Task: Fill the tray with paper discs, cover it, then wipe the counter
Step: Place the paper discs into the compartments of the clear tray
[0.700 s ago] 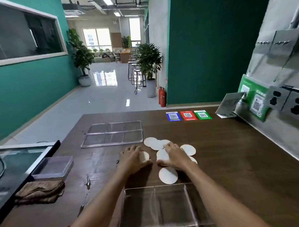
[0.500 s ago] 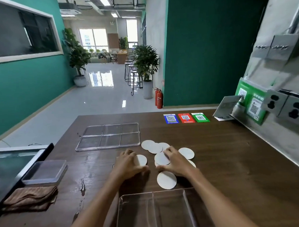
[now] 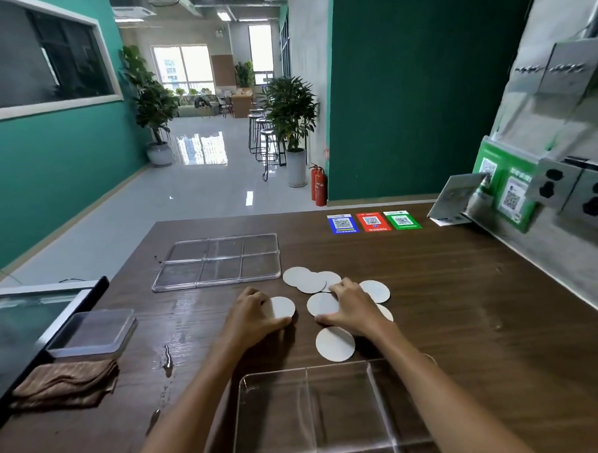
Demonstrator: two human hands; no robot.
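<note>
Beyond the grip: teal walls (image 3: 48, 175), glossy grey floor (image 3: 193, 196), potted plants (image 3: 291, 117), bar stools (image 3: 264, 138), bright far windows (image 3: 184, 67); wall sockets (image 3: 577, 190) to its right.

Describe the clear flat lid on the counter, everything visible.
The lid is a flat rectangle of clear, glossy plastic, moulded into six shallow panels, three by two, with a raised rim and rounded corners. It lies flat on the wooden counter, beyond the left hand and left of the paper discs. Nothing touches it, and it covers nothing.

Left hand (image 3: 251, 314), right hand (image 3: 351, 308), palms down.
</note>
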